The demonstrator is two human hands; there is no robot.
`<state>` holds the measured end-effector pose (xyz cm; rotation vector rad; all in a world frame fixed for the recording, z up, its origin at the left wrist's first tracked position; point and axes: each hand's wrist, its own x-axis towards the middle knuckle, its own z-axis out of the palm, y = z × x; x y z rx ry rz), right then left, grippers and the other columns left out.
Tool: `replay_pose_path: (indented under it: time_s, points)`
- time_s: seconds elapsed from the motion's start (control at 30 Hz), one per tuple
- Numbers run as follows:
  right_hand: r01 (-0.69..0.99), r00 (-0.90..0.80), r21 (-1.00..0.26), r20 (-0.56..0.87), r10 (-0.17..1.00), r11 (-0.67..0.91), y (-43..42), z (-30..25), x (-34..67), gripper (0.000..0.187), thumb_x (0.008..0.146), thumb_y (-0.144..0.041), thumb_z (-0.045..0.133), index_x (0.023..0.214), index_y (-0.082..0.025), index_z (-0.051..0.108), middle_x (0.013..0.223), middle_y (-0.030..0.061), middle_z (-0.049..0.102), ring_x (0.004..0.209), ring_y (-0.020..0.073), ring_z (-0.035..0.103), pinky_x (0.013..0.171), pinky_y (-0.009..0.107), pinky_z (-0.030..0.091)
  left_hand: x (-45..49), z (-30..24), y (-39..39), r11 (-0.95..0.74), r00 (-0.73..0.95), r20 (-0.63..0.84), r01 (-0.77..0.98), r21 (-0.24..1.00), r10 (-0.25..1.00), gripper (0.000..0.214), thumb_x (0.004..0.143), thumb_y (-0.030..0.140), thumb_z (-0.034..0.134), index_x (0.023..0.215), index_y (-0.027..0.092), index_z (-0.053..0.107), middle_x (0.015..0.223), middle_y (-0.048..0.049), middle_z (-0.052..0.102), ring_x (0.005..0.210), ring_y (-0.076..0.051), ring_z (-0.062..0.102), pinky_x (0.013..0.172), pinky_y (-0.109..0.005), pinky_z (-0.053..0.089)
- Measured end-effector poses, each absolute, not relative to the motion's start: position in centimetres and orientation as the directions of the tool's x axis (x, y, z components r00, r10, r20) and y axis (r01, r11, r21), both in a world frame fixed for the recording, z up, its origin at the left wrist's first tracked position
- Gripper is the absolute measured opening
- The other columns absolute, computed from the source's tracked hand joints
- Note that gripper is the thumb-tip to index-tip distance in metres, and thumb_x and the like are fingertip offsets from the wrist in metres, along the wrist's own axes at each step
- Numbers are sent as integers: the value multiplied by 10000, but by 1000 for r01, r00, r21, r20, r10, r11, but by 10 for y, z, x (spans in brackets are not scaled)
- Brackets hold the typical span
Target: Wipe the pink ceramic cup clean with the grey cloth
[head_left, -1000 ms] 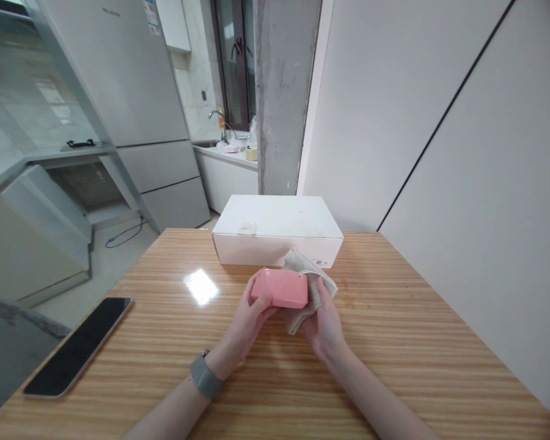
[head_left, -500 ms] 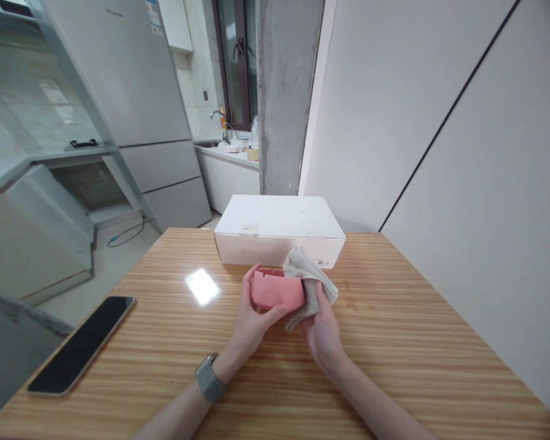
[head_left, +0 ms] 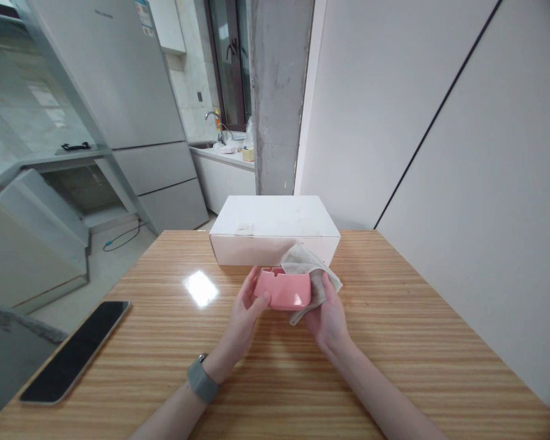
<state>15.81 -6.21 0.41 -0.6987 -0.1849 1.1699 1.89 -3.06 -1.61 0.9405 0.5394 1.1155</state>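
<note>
The left hand (head_left: 246,308) is clamped on the left end of a pink container (head_left: 284,293), its thumb on the near side. The right hand (head_left: 329,315) grips a folded grey cloth (head_left: 304,261) that covers the container's right end. The two hands are apart, with the container and cloth between them, above the middle of the table (head_left: 421,342). The container's notched rim shows along its top.

Just beyond, a white box (head_left: 275,217) stands across the far end of the table, blocking the way there; the cloth overlaps its front in view, and whether they touch cannot be told. A phone (head_left: 76,354) lies at the left edge, well apart from the hands. A watch (head_left: 202,379) circles the left wrist. Past the table are a fridge (head_left: 132,85) at left, a grey pillar (head_left: 280,98) and, to the right, a white wall (head_left: 376,85).
</note>
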Motion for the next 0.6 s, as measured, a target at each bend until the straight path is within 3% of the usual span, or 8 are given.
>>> replay_pose_path:
  time_s: [0.1, 0.27, 0.6]
  points:
    - [-755, 390, -617, -155, 908, 220, -66, 8, 155, 323, 816, -485, 659, 969, -203, 697, 957, 43, 774, 945, 239, 720, 793, 355, 618, 19, -14, -32, 107, 416, 161, -551, 828, 895, 663, 731, 443, 781, 1313, 196, 579, 1358, -144, 580, 1313, -329, 470, 1101, -438, 362]
    - [-734, 369, -644, -107, 923, 218, -71, 8, 150, 331, 803, -495, 674, 968, -211, 708, 1041, 56, 762, 1016, 242, 701, 774, 341, 621, 20, -11, -36, 214, 501, 151, -598, 772, 852, 742, 705, 520, 778, 1342, 225, 537, 1355, -140, 572, 1289, -329, 490, 1081, -466, 387]
    - [-674, 417, -692, -66, 907, 260, -71, 2, 148, 392, 752, -500, 725, 1038, -233, 716, 1021, 24, 771, 984, 225, 707, 676, 263, 611, 20, -15, -32, 205, 417, 80, -594, 778, 905, 587, 759, 401, 750, 1285, 222, 559, 1317, -107, 593, 1242, -278, 530, 1058, -405, 417]
